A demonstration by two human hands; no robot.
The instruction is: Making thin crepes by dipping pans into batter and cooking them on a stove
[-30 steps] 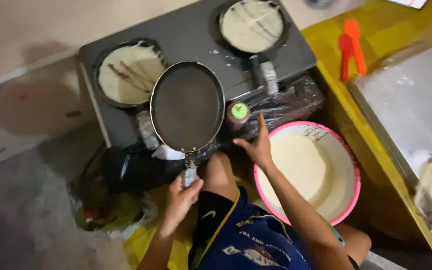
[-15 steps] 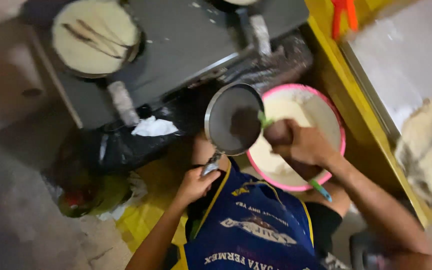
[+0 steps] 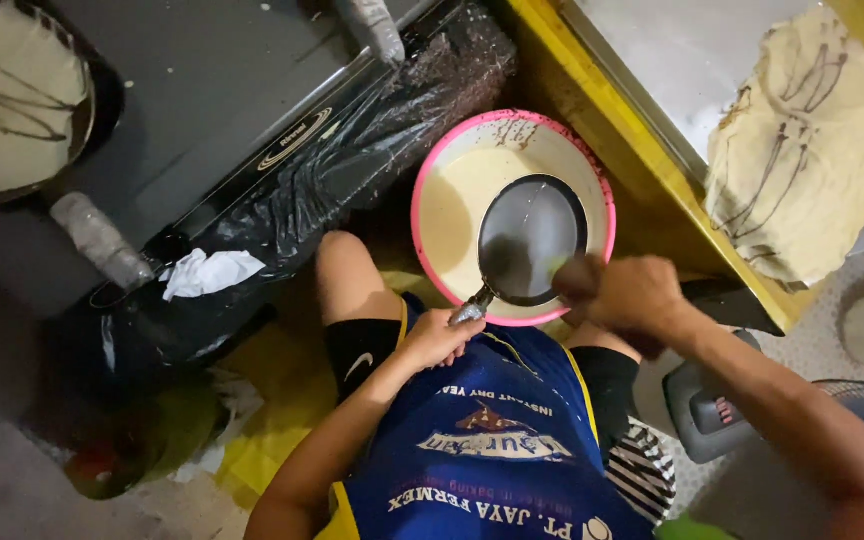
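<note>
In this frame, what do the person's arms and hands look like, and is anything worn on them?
Both arms are bare from the upper arm to the fingers: no sleeves reach them, and the left hand and right hand show no gloves. No watch, ring or band is visible. The body below them wears a sleeveless blue top with yellow trim at the armholes and printed lettering.

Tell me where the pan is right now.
Head view, centre-right: the pan sits over the pink bowl of batter, its handle in the left hand.
</note>
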